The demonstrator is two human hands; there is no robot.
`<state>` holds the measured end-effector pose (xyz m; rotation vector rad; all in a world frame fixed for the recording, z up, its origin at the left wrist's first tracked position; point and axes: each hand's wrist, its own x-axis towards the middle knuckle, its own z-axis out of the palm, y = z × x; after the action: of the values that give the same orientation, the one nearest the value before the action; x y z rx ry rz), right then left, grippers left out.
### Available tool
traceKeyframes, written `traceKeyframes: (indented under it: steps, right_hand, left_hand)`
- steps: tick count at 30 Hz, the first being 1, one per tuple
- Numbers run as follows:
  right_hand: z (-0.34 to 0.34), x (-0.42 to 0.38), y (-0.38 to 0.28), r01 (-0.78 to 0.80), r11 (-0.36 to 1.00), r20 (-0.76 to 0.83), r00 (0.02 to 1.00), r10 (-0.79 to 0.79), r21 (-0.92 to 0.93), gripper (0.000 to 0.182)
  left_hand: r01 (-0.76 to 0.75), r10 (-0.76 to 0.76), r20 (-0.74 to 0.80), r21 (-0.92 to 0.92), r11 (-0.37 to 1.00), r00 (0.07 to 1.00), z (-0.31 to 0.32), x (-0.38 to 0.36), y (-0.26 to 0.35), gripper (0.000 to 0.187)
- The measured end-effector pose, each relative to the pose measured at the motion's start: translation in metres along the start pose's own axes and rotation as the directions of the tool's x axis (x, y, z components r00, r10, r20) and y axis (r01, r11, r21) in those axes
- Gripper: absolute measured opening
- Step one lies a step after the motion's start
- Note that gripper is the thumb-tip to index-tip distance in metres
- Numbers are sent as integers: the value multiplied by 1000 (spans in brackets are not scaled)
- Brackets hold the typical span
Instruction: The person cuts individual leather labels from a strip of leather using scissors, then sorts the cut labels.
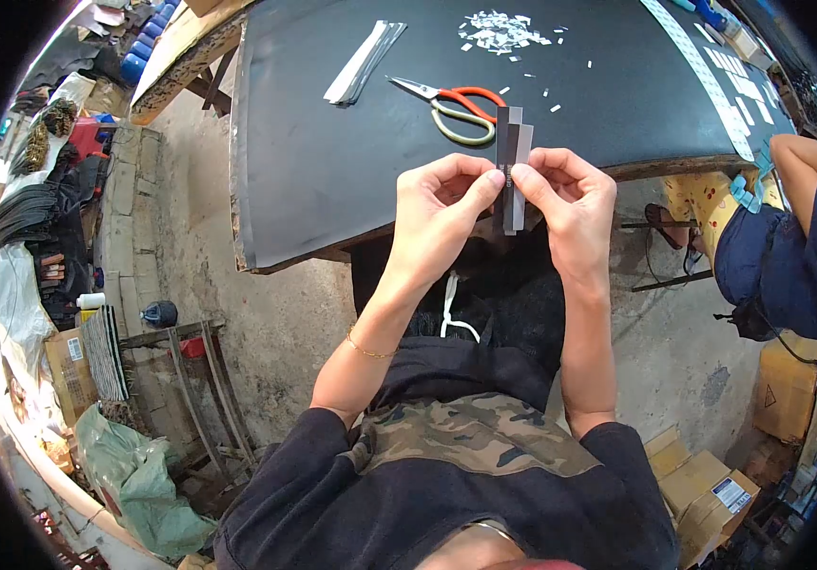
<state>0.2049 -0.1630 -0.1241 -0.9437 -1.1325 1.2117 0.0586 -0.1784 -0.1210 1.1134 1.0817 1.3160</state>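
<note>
My left hand and my right hand meet at the table's front edge, thumbs and fingers pinching a few narrow dark and pale grey strips. The strips stand upright and overlap between both thumbs, with small light print on the dark one. Just beyond them on the black table top lies a pair of scissors, one handle loop red and the other pale, blades pointing left. A bundle of white and dark strips rests farther left. Toward the back is a loose pile of tiny white pieces.
The black-covered table spans the front. A long white strip and white cards lie at its right. Another person sits to the right. Cardboard boxes and a green sack stand on the floor.
</note>
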Motion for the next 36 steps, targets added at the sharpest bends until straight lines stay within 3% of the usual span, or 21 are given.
traceKeyframes:
  steps: [7, 17, 22, 24, 26, 28, 30, 32, 34, 36]
  right_hand:
    - [0, 0, 3, -9, 1000, -4, 1000, 9, 5, 10]
    - [-1, 1, 7, -11, 1000, 13, 1000, 10, 29, 9]
    - [-6, 8, -8, -35, 996, 117, 993, 26, 80, 24]
    - [-16, 16, -18, -38, 998, 156, 987, 31, 43, 33]
    - [-26, 23, -32, -70, 978, 295, 947, 127, -198, 33]
    - [-30, 24, -37, -60, 974, 328, 935, 131, -217, 35]
    - [-32, 22, -37, -73, 974, 368, 918, 149, -214, 35]
    - [-26, 14, -25, -78, 982, 311, 942, 129, -171, 34]
    - [-20, 9, -15, -66, 992, 99, 994, 56, 106, 32]
    - [-15, 6, -9, -58, 984, 25, 998, 55, 166, 31]
  left_hand:
    - [26, -26, -3, 20, 999, 1000, 1, 0, 0, 10]
    - [-67, 69, -36, 72, 995, 997, 5, 1, -5, 12]
    - [-66, 67, -14, 90, 994, 998, 4, 2, 4, 11]
    - [67, -86, 103, 181, 981, 991, -2, 2, 13, 10]
    - [61, -93, 171, 180, 982, 981, -7, 5, 8, 10]
    - [47, -88, 233, 176, 983, 968, -11, 10, 13, 10]
    - [61, -176, 329, 332, 941, 928, -16, 13, 23, 10]
    - [57, -175, 332, 335, 940, 927, -16, 15, 26, 9]
    - [-28, -28, 288, 191, 981, 957, -14, 15, 25, 10]
    - [-51, 16, 247, 137, 989, 969, -13, 14, 17, 13]
